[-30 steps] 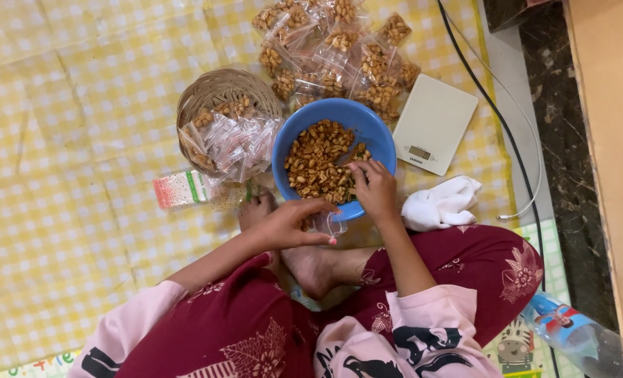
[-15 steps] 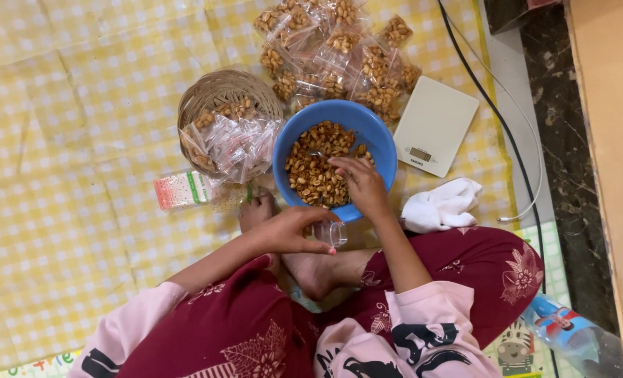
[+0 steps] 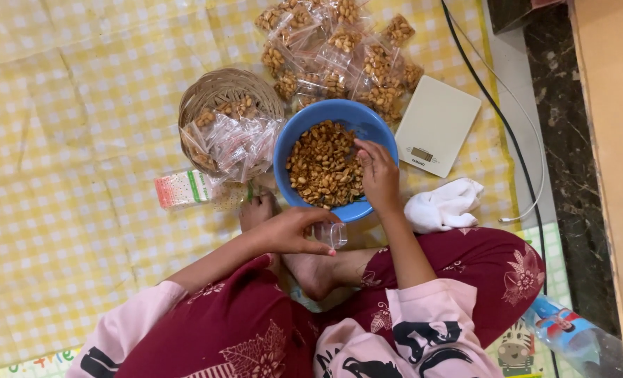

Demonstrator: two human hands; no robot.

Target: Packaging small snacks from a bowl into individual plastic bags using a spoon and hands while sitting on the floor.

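— Head view, looking straight down: what were the hands on?

— The right hand [image 3: 378,175] lay in the blue bowl [image 3: 294,133], fingers curled down onto the roasted nuts [image 3: 322,164] at the bowl's right side. Whether it had any pinched between the fingers, I could not tell. The left hand [image 3: 290,231] was just below the bowl's near rim, thumb and fingers pinching a small clear bag [image 3: 331,234].

— And where did the bowl sit?

— On the yellow checked cloth [image 3: 66,140], right in front of the person's crossed legs. To its left, touching it, stood a woven basket [image 3: 217,91] with filled packets and empty clear bags spilling over its edge. Behind the bowl lay a heap of filled nut packets [image 3: 339,56]. A white kitchen scale [image 3: 437,126] sat just beside the bowl on the right, and a crumpled white cloth [image 3: 444,206] lay near the right wrist.
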